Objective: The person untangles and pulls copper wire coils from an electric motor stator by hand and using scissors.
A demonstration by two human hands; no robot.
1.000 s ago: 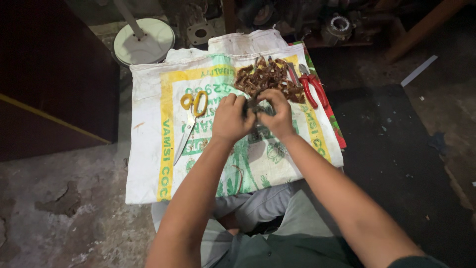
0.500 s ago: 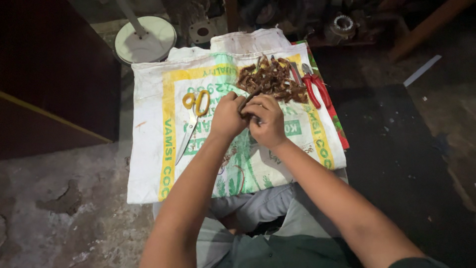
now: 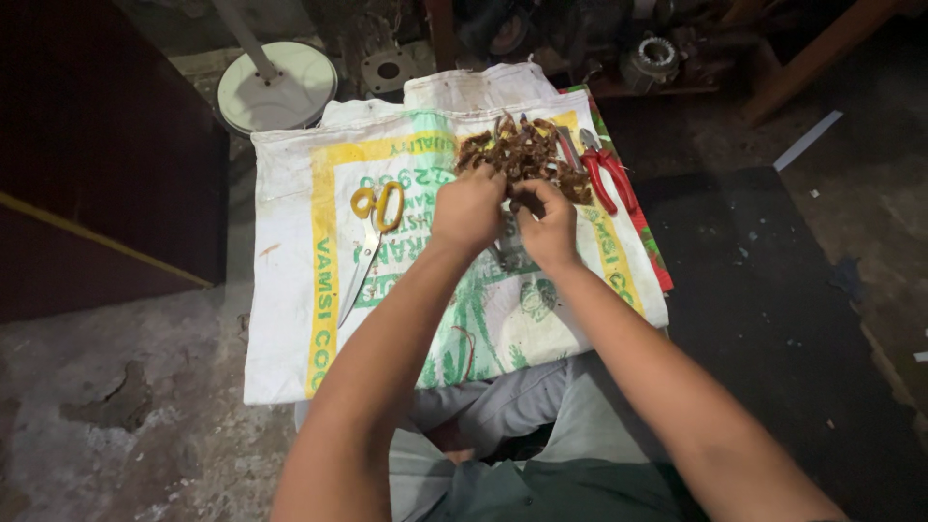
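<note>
**Two hands at a heap of brown pieces on a spread sack**

- Left hand (image 3: pixel 468 208): fingers curled down at the near edge of the heap of brown pieces (image 3: pixel 522 155), touching it. Whether they pinch a piece cannot be told; the fingertips are hidden behind the knuckles.
- Right hand (image 3: pixel 549 224): just beside the left hand, fingers bent inward around a small dark piece between the two hands; the piece is too shadowed to name.
- Heap of brown pieces: directly beyond the fingertips of both hands, tangled and rust-coloured, lying on the sack.
- Woven sack (image 3: pixel 290 290): white with yellow and green print, spread flat beneath both hands.
- Scissors (image 3: pixel 372 232): yellow handles, long blades, lying on the sack well to the left of the left fingers.
- Pliers (image 3: pixel 607 174): red handles, just to the right of the heap, beyond the right fingers.
- Round white base (image 3: pixel 275 87): with a pole rising from it, on the floor past the sack, far left of the fingers.
</note>
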